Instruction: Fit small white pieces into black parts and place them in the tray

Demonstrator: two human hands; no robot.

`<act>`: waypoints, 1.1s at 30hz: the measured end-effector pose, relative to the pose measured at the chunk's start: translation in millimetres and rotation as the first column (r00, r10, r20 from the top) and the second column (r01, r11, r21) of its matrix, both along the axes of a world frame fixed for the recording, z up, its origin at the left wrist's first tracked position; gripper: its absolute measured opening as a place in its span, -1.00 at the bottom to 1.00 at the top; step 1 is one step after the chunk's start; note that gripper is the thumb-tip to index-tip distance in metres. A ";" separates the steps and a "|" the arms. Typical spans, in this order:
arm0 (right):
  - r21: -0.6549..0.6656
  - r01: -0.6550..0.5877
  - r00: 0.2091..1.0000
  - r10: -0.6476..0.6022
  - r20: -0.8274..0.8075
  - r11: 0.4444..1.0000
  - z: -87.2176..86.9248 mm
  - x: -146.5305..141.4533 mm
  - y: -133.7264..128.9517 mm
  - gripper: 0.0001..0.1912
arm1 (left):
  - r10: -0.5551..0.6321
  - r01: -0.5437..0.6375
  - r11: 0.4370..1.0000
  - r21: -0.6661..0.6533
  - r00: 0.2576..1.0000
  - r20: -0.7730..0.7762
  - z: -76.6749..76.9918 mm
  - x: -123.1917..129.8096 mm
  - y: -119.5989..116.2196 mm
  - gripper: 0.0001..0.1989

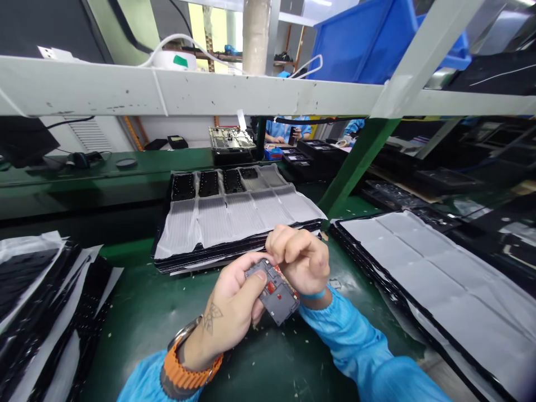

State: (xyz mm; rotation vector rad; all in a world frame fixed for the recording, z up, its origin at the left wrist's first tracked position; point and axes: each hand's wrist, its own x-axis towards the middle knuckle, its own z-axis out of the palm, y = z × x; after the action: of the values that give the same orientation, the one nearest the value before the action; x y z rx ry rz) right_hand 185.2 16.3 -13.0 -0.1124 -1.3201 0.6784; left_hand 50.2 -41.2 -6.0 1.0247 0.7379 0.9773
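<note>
A small grey phone frame part (281,301) with red patches and tiny metal contacts is tilted above the green bench. My left hand (234,301) grips it by its upper left end, thumb on its face and fingers behind. Just at its upper edge, my right hand (299,257) is closed with the fingers curled in, thumb and index together near the corner. Whether anything small sits in that pinch is hidden. Behind both hands lies a stack of black trays (238,215) covered with white sheet, several dark parts showing in its far row.
More sheet-covered trays (452,279) are stacked at the right, and a messy pile of black trays (50,312) stands at the left. A white shelf beam (209,95) crosses overhead, with a green post (360,162) below. A co-worker (288,131) in blue sits beyond.
</note>
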 end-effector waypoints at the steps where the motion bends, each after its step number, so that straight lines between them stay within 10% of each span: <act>1: 0.011 0.003 1.000 -0.003 0.005 1.000 0.4 -0.2 -0.6 -0.53 | 0.001 -0.001 1.000 -0.001 1.000 -0.019 0.5 0.4 -0.4 -0.54; 11: 0.135 -0.028 0.983 0.003 0.184 0.990 -2.3 3.9 -1.8 -0.40 | -0.186 0.188 0.982 -0.005 0.976 0.111 -5.3 4.7 -0.2 -0.74; 23: 0.118 -0.027 0.971 -0.002 0.239 0.993 -2.8 2.6 5.1 -0.34 | -0.142 0.152 0.983 -0.102 0.985 0.100 -5.8 8.0 6.9 -0.70; 26: -0.023 0.056 0.902 -0.041 0.431 0.998 8.9 15.1 4.2 -0.67 | 0.130 -0.110 0.984 0.142 0.982 -0.136 -1.5 -3.3 6.7 -0.72; 29: -0.222 0.051 0.731 0.115 0.672 0.974 17.5 29.9 -2.9 -0.80 | 0.506 -0.331 0.808 0.488 0.814 -0.286 6.0 -14.2 5.1 -0.70; 33: -0.195 0.194 0.593 0.043 0.804 0.961 36.9 51.2 21.5 -0.90 | 0.574 -0.328 0.748 0.577 0.757 -0.312 14.6 -25.9 9.8 -0.50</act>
State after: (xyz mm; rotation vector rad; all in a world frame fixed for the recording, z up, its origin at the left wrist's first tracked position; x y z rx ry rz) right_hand 236.4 37.8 23.9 -0.7805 -2.0821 0.7577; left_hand 24.3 -31.4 8.6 1.6129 1.2390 1.4216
